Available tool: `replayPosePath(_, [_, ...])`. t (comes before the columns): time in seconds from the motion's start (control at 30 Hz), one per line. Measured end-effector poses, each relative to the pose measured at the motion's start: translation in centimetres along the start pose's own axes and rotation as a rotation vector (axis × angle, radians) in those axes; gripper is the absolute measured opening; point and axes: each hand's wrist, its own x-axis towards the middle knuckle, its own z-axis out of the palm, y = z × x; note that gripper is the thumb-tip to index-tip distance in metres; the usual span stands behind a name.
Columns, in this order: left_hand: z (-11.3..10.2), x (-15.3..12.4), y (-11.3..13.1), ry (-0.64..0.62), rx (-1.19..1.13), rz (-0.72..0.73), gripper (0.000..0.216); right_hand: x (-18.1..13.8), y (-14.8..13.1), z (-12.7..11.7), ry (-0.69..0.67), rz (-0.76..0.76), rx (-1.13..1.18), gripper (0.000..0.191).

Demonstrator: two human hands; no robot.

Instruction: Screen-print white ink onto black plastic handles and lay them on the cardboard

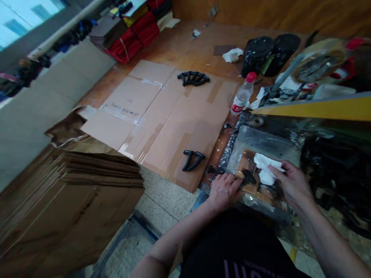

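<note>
In the head view, my left hand (pixel 225 191) is closed on the lower end of a black T-shaped part (pixel 248 178), its wide head toward the right. My right hand (pixel 295 182) pinches a crumpled white cloth or tissue (pixel 267 168) just right of that part. Both are over a brown, tape-covered pad (pixel 245 158) on a grey metal plate (pixel 260 139). On the cardboard sheet (pixel 168 119) to the left lie two similar black parts (pixel 193 159), with a row of several more (pixel 194 78) farther back.
A plastic bottle with a red cap (pixel 243 94) stands behind the plate. A yellow-edged board (pixel 323 110) juts in from the right, above a heap of black parts (pixel 346 184). Stacked flattened cartons (pixel 83 202) stand at the left. Red bundles (pixel 133 38) lie at the back.
</note>
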Motion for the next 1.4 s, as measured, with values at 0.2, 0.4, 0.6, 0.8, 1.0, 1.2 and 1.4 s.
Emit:
replayPosePath(0.2, [0.3,0.6,0.9,0.021,0.038,-0.052,0.027,-1.6,-0.8,-1.5,0.020,0.014,0.339,0.042])
replayPosePath(0.4, [-0.4,1.8,2.7,0.106,-0.086,-0.047,0.025,-2.8,-0.2,-5.0,0.079,0.013,0.531,0.038])
replayPosePath(0.6, [0.4,4.6,8.1,0.009,-0.095,0.130,0.022,-3.6,1.6,-10.0,0.184,-0.033,0.616,0.034])
replayPosePath(0.8, [1.3,6.2,10.5,-0.036,0.099,0.179,0.022,-4.3,2.8,-12.9,0.223,-0.063,0.601,0.032])
replayPosePath(1.0, [-1.2,5.7,8.2,0.079,-0.040,0.126,0.021,-4.6,2.3,-12.2,0.158,-0.082,0.555,0.033])
replayPosePath(1.2, [-11.7,8.8,7.4,0.966,-0.673,0.042,0.042,-4.4,1.1,-9.8,0.062,-0.144,0.437,0.030])
replayPosePath(1.4, [-19.4,9.7,10.1,1.027,-0.769,0.220,0.044,-4.7,0.5,-6.2,-0.187,-0.498,-0.289,0.022])
